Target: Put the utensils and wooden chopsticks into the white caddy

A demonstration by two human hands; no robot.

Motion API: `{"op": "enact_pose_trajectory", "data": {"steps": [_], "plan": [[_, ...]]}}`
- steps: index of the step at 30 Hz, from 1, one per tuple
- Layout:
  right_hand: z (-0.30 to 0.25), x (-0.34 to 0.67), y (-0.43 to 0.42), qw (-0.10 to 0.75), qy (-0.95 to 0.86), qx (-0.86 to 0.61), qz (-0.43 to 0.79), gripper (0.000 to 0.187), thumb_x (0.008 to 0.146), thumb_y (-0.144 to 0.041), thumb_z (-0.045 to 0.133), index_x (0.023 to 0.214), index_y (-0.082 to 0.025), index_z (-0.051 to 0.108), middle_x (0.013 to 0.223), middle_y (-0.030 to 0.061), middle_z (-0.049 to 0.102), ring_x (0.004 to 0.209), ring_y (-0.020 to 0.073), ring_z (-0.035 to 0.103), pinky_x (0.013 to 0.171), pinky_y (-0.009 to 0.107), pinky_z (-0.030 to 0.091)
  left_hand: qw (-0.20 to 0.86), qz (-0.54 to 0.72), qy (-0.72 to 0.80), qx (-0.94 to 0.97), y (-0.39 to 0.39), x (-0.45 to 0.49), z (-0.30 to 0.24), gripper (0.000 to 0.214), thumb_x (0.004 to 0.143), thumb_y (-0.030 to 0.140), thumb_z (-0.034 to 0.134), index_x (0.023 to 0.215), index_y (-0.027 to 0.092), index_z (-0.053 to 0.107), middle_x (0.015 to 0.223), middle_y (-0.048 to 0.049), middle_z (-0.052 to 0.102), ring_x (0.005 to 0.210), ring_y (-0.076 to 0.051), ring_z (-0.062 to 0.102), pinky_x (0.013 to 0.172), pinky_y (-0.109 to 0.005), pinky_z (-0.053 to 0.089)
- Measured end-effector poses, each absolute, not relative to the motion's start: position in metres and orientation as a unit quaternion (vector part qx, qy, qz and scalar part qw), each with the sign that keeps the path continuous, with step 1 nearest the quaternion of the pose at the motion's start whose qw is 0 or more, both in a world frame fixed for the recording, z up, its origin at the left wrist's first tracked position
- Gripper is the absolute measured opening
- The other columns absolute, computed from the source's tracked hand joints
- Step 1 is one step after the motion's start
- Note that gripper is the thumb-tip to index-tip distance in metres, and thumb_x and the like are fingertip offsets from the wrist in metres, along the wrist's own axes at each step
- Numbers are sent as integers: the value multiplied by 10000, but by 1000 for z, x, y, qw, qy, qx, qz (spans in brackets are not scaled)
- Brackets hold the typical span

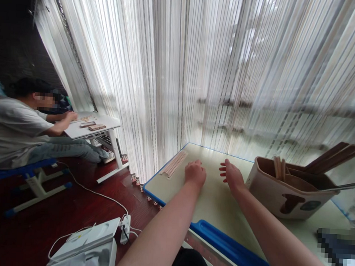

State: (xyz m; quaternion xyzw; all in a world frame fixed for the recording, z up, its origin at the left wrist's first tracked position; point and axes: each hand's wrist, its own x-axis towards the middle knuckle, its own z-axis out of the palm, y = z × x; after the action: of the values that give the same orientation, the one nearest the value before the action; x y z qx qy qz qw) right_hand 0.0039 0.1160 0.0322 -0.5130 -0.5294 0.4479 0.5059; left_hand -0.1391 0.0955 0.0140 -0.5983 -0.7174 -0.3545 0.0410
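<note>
My left hand (195,172) rests over the pale desk top (174,193) with its fingers curled in; whatever they may hold is hidden. Just left of it lies a row of thin wooden sticks (174,164), side by side near the desk's left edge. My right hand (231,174) is raised a little above the desk, fingers apart, with nothing in it. Close to its right stands a beige caddy (278,195) with brown-rimmed compartments. Short pale sticks (279,168), longer brown strips (334,158) and a metal-looking rod (350,185) stick out of the caddy.
Sheer striped curtains (169,68) hang right behind the desk. At the right lies a dark, blurred-out object (335,251). A person (18,127) sits at another white table (81,132) on the left. A power strip (125,230), cables and a white box (83,247) lie on the floor.
</note>
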Motion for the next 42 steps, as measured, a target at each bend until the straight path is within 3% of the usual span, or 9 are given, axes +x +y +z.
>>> {"op": "enact_pose_trajectory", "data": {"steps": [4,10,15,18,22,27,34,39,42], "plan": [[32,-20,122,609,-390,-378,578,439,779,-556,375,875,-194,604,738,20,591,553,119,547,426,229,404,29,-354,-755,-551,92,-146,14,226,747,155,466,936,166,589,936,-103,626,918,-229,535,818,-353,392],[13,-24,119,571,-424,-373,596,402,764,-518,445,835,-168,629,758,46,613,582,147,587,433,244,438,26,-289,-821,-491,97,-148,7,308,782,242,455,1055,144,558,1172,-161,533,1143,-285,412,929,-411,322],[15,-28,114,555,-462,-395,569,414,768,-518,439,808,-156,634,741,56,620,565,149,587,409,238,420,11,-234,-852,-468,110,-143,5,615,793,428,440,1313,110,362,1382,-208,321,1289,-338,211,1001,-479,201],[14,-29,114,546,-474,-402,562,427,771,-522,431,781,-148,636,720,59,619,548,144,577,405,236,409,20,-208,-862,-462,111,-140,6,607,791,454,428,1277,91,410,1340,-224,375,1237,-345,287,980,-475,218],[12,-27,115,553,-468,-404,559,443,772,-531,418,777,-146,639,720,60,618,550,142,571,410,238,405,25,-200,-853,-481,109,-140,8,421,806,373,414,1122,123,537,1207,-177,514,1124,-298,405,963,-446,241],[12,-27,116,557,-471,-407,550,451,764,-539,422,789,-145,639,725,59,613,543,137,554,404,234,392,28,-194,-867,-458,108,-142,10,523,799,386,417,1247,117,444,1353,-189,370,1263,-343,231,1003,-489,140],[8,-27,117,555,-487,-408,536,481,756,-562,405,792,-140,632,725,69,604,539,134,543,403,234,390,11,-217,-832,-511,104,-140,12,323,832,221,359,1060,152,577,1159,-175,517,1063,-293,421,891,-449,272],[4,-27,119,576,-517,-451,445,423,685,-426,555,1038,-193,542,762,14,586,546,130,542,400,225,389,15,-205,-850,-485,105,-139,14,347,835,139,331,1077,112,578,1125,-200,528,1021,-288,445,825,-423,313],[3,-26,120,580,-536,-460,406,436,708,-440,532,1070,-196,529,774,19,588,597,141,543,444,236,400,27,-192,-843,-502,106,-139,13,367,850,112,289,1047,127,598,1082,-181,554,995,-265,469,805,-409,329]]}}
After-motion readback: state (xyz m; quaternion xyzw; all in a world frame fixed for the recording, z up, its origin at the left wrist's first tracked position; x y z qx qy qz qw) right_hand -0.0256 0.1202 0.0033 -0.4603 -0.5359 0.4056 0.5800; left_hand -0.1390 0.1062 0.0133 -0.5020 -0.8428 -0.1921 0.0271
